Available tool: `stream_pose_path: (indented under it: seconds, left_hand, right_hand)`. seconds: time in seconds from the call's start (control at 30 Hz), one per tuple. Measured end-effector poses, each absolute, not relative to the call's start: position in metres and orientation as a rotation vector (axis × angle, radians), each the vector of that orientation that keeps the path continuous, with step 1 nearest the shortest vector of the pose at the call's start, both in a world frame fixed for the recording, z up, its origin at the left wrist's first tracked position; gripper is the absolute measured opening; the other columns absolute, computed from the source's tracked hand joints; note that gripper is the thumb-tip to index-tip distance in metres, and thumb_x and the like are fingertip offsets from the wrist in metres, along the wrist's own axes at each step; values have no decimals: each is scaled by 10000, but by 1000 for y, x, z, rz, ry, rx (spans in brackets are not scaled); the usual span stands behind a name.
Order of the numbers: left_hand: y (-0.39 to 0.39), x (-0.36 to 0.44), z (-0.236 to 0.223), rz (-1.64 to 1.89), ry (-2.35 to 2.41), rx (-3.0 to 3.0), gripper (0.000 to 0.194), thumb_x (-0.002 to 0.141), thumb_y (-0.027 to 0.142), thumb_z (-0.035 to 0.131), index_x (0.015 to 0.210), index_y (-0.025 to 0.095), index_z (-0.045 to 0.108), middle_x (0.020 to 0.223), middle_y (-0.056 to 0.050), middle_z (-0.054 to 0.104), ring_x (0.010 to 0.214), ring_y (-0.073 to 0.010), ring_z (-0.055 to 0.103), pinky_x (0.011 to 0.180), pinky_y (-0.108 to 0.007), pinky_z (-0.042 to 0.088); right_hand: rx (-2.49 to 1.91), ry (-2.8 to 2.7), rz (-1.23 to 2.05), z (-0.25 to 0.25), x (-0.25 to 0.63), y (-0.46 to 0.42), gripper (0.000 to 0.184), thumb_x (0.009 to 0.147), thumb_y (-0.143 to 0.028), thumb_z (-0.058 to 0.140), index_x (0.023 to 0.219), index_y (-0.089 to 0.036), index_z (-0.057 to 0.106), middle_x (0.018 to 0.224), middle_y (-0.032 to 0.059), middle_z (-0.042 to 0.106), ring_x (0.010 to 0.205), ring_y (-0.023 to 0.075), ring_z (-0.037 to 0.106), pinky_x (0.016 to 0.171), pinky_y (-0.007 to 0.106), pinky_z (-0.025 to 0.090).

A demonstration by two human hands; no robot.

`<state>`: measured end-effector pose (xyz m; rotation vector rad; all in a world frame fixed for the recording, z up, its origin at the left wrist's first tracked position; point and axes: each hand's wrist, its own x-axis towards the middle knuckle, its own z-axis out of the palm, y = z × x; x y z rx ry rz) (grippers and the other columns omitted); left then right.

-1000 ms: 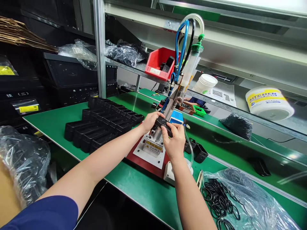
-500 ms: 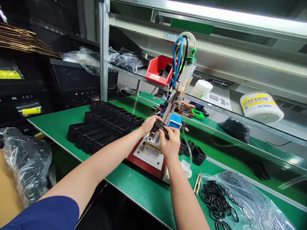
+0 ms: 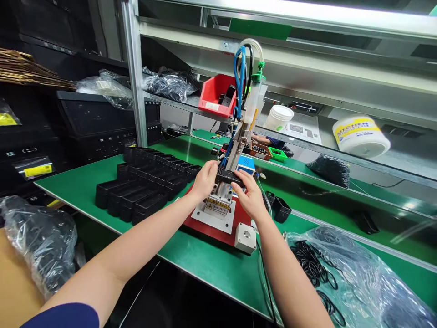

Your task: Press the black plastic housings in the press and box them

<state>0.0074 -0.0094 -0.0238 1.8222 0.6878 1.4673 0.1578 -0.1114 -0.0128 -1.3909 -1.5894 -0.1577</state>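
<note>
Between the gripping left hand (image 3: pixel 205 179) and right hand (image 3: pixel 251 193), a black part (image 3: pixel 228 175) lies long axis crosswise.

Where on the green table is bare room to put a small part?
Bare: green table between red base and front edge; also its left corner, beside the black cases. Crowded: right side, with black rings and plastic bag.

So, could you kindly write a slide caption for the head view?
Left hand and right hand touch opposite ends of a black part at a machine.
</note>
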Motion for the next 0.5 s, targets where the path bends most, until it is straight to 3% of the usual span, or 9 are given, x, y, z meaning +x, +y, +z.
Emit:
stream_pose_path:
  seconds: [0.1,0.2,0.3,0.4,0.5]
  left_hand:
    - [-30,-22,-38,1584,704,1886,362,952,345,366,1248,185,500,1319,-114,514,1234,-223,467,1057,-411,361]
    - [-56,-60,-74,1841,606,2234,300,880,213,501,1178,190,531,1240,-106,565,1200,-240,502,1041,-443,392]
    - [-74,-91,-120,1882,658,2454,322,793,113,598,1100,200,559,1142,-102,609,1131,-270,552,969,-458,442]
    - [-80,-106,-156,1778,833,2532,273,783,105,619,1042,184,585,1107,-121,620,1092,-294,571,932,-477,455]
    - [-77,-109,-170,1734,857,2538,232,778,104,629,997,178,606,1097,-129,614,1083,-301,576,940,-491,457]
  right_hand:
    - [-1532,-1343,-111,-25,180,-144,515,866,-480,535,1318,-234,510,1311,98,560,1149,217,561,889,377,508]
    - [-1691,-1050,-98,-51,211,-191,476,847,-542,506,1105,-165,640,1099,113,677,986,219,640,821,348,523]
    - [-1858,-920,-85,-83,234,-243,457,818,-557,497,910,-150,682,884,106,719,818,217,670,735,326,530]
    - [-2083,-776,-125,-106,243,-282,446,781,-548,485,836,-158,693,734,93,703,657,218,642,621,326,501]
    - [-2318,-656,-204,-118,248,-300,349,761,-459,514,830,-181,714,696,84,675,643,231,611,631,350,460]
